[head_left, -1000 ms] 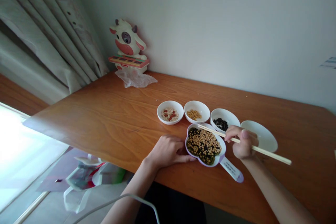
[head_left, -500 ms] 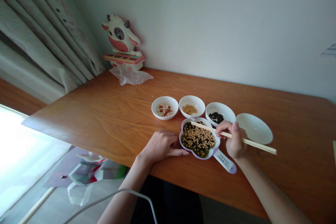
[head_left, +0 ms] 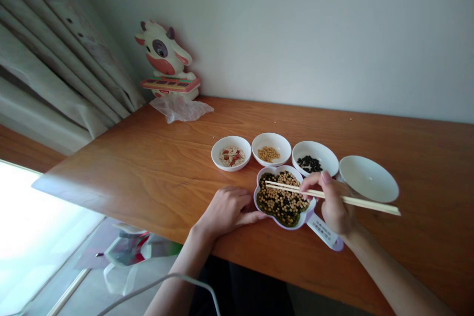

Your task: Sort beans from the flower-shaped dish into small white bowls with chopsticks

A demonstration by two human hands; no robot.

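My right hand (head_left: 335,203) is closed around a pair of pale chopsticks (head_left: 366,202). Their tips lie over the flower-shaped white dish (head_left: 311,207), which has a lilac edge and a handle. Mixed in that dish are tan soybeans (head_left: 284,197), black beans and small green beans. My left hand (head_left: 230,211) rests on the table at the dish's left side, its thumb stretched to the rim and apart from the bent fingers; nothing shows in it. Behind stand white bowls: one with pale and reddish flat pieces (head_left: 232,156), one with soybeans (head_left: 269,153), one with black beans (head_left: 309,163).
An oval white bowl (head_left: 370,180) stands at the right of the row. A toy cow with a keyboard (head_left: 168,66) and a crumpled clear plastic bag (head_left: 181,108) are at the table's back left. A grey cable (head_left: 177,276) crosses the foreground.
The chopstick tips have shifted slightly down and left over the dish. My right hand still holds them, and my left hand stays by the rim. The camera view has shifted a little.
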